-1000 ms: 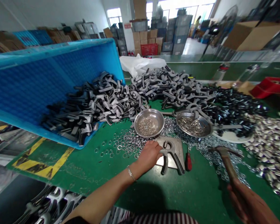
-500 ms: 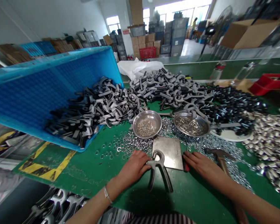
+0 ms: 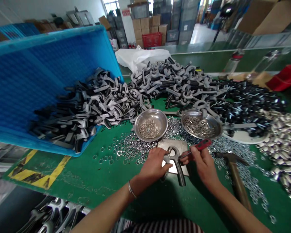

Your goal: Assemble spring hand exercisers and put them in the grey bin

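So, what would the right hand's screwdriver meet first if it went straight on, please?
Probably the hand gripper held by the left hand, just ahead of the screwdriver's tip, though depth is unclear.

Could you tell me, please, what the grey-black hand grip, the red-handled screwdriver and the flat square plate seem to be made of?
The grey-and-black hand grip looks like matte moulded plastic, without metal shine. The red-handled screwdriver has a glossy, plastic-looking handle and a thin shiny steel shaft. The flat square plate seems bare steel: dull grey, softly reflective.
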The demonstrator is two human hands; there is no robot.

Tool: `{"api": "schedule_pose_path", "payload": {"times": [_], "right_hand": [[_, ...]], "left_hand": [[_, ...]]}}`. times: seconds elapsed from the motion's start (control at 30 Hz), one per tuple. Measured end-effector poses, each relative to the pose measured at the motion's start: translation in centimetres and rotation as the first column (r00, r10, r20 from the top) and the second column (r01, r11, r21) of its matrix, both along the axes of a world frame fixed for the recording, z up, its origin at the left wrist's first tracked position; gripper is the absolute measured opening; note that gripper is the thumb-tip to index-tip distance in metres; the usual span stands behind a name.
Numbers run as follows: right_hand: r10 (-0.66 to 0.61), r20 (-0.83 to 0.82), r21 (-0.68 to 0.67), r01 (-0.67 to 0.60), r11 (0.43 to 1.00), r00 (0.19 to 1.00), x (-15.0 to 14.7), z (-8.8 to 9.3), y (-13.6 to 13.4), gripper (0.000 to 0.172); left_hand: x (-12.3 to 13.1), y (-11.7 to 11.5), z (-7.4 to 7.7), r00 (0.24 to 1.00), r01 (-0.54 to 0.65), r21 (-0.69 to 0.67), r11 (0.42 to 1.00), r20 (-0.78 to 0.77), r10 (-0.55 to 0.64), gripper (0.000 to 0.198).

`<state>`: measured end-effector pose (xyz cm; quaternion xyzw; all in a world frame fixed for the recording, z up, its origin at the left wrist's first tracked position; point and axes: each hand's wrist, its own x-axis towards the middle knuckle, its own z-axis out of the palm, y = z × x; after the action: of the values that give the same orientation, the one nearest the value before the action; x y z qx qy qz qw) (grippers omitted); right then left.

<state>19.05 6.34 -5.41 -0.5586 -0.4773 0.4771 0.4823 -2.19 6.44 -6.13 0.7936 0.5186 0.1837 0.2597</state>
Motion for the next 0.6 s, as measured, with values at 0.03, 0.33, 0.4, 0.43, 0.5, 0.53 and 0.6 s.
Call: {"api": "schedule_pose_path", "payload": {"times": [0.03, 0.33, 0.4, 0.43, 0.5, 0.53, 0.6], "right_hand": [[0.01, 0.019, -0.001, -0.01, 1.0, 1.0, -0.7, -0.7, 0.0, 0.028], [0.038, 0.207, 0.025, -0.044, 0.999, 0.978, -2.2, -1.3, 0.5, 0.028], [0.048, 0.238, 0.018, -0.053, 0.998, 0.97, -2.2, -1.2, 0.4, 0.026], [0.056, 0.262, 0.017, -0.063, 0.998, 0.963, -2.2, -1.2, 0.3, 0.025], [0.067, 0.356, 0.041, -0.088, 0.995, 0.932, -2.3, -1.2, 0.0, 0.024], [0.063, 0.434, 0.067, -0.102, 0.992, 0.899, -2.3, -1.3, -0.1, 0.025], [0.06, 0.612, 0.118, -0.166, 0.979, 0.788, -2.5, -1.3, -0.1, 0.028]], "left_hand": [[0.1, -0.1, -0.3, 1.0, -0.015, -0.006, 1.0, 0.006, 0.015, 0.041], [0.1, -0.4, -1.0, 0.998, -0.038, 0.078, 0.996, 0.047, 0.034, 0.038], [0.1, -0.4, -1.0, 0.998, -0.038, 0.075, 0.996, 0.052, 0.034, 0.039], [0.1, -0.4, -1.0, 0.998, -0.04, 0.069, 0.997, 0.053, 0.037, 0.039], [0.1, -0.5, -1.0, 0.997, -0.048, 0.061, 0.997, 0.059, 0.045, 0.039], [0.1, -0.5, -1.0, 0.997, -0.054, 0.062, 0.997, 0.063, 0.05, 0.039], [0.1, -0.6, -1.0, 0.996, -0.057, 0.072, 0.996, 0.068, 0.052, 0.037]]}}
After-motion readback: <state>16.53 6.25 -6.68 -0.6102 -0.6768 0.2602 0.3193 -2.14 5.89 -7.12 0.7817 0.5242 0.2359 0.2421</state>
